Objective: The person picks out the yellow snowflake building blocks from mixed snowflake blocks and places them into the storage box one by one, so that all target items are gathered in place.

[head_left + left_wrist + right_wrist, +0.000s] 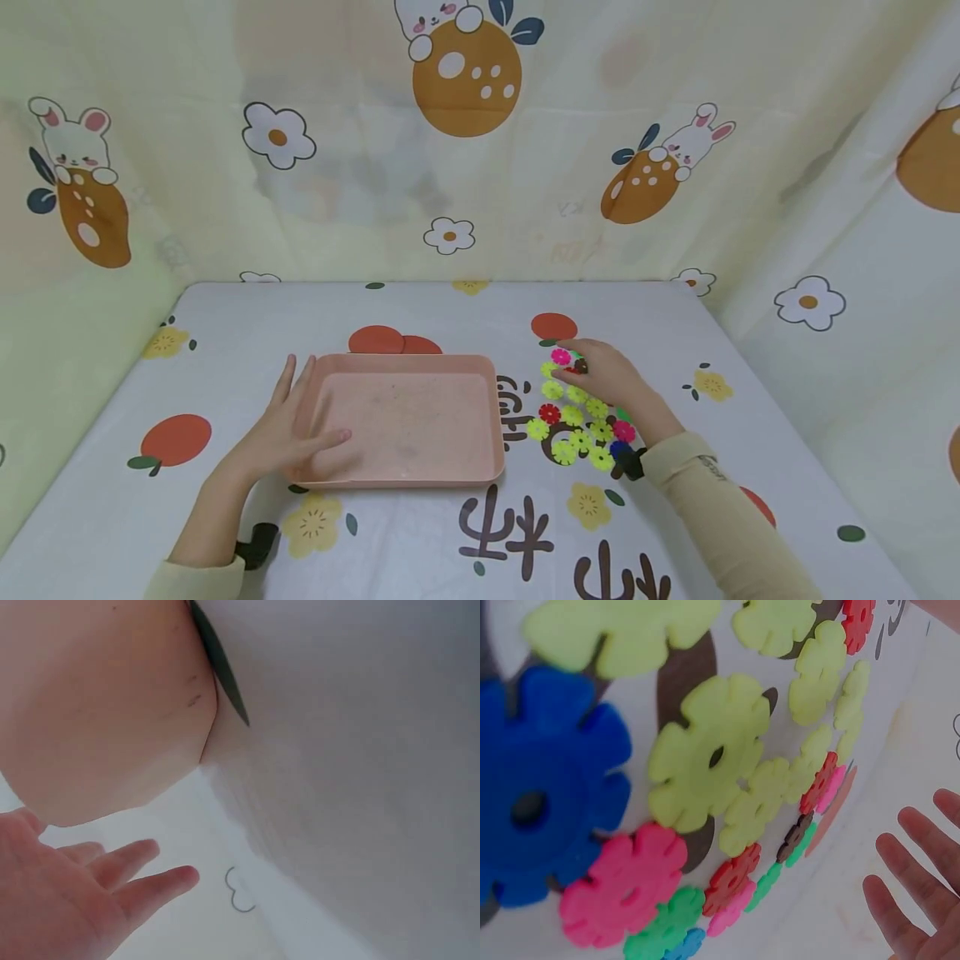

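A: Near side?
B: Left hand [281, 429]: fingers spread wide at the left rim of the tray [420, 421], no grip visible; contact cannot be confirmed. Tray flat on the table [390, 550].
A: Discs [572, 415]?
B: Loose on the table, right of the tray. Right hand [611, 373]: at their far end, thumb and forefinger wide apart, nothing visibly held.
A: Step?
B: Apparently selecting a disc. The next move would call for a narrow pinch.
A: Beyond?
B: Curtain [360, 192].
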Demonstrator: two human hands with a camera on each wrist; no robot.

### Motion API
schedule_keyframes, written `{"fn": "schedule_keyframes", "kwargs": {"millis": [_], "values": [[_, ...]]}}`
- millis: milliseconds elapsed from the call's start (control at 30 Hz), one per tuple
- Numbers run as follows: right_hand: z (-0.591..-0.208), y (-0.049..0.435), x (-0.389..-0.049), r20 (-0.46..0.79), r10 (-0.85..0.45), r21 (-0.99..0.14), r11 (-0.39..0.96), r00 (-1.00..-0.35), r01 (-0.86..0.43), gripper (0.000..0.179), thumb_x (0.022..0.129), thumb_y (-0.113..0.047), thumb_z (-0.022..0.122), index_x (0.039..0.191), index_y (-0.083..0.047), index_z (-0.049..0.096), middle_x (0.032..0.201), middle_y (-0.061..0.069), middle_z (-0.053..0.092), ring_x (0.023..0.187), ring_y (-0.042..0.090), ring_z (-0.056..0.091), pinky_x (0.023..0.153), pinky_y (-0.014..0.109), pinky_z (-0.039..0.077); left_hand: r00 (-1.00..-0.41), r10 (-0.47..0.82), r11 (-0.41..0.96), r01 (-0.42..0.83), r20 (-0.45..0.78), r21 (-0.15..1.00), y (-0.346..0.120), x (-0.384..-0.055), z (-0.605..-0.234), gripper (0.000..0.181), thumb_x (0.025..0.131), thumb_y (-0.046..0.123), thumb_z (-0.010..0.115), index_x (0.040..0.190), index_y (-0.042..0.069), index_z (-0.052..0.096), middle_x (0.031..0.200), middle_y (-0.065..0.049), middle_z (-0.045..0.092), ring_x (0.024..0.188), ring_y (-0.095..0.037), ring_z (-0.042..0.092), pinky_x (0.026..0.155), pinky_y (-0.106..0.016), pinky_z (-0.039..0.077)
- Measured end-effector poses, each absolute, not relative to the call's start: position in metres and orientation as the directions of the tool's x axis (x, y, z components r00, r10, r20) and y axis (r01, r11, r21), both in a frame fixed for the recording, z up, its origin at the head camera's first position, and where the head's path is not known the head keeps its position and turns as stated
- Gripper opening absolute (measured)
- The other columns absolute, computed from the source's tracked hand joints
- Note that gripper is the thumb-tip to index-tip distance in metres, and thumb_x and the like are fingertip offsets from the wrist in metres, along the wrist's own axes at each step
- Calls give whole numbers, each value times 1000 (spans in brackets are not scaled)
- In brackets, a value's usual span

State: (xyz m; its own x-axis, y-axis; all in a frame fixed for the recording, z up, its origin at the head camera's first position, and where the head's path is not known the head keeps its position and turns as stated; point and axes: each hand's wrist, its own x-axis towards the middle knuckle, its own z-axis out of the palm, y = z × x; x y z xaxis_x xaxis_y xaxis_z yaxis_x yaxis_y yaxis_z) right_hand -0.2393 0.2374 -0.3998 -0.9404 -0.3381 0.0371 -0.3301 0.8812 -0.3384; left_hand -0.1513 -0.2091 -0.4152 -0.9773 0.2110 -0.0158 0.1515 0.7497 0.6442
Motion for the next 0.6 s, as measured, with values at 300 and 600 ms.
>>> {"fn": "schedule_keyframes", "kwargs": {"millis": [300, 600], "values": [[-408, 234, -248, 19, -337, -365, 874, -941, -320, 50, 82, -28, 69, 122, 0, 56, 109, 16, 60, 82, 25, 55, 74, 39, 49, -978, 203, 740, 115, -57, 662, -212, -144, -414, 122, 65, 50, 78, 148, 18, -5, 150, -18, -15, 132, -49, 6, 91, -68, 26], [-413, 228, -257, -22, -325, -347, 889, -946, -297, 48, 81, -26, 70, 120, 0, 58, 110, 15, 62, 100, 31, 57, 86, 45, 46, -967, 242, 718, 125, -77, 684, -212, -141, -415, 123, 60, 48, 81, 148, 9, 3, 149, -23, -8, 132, -48, 6, 95, -66, 24]]}}
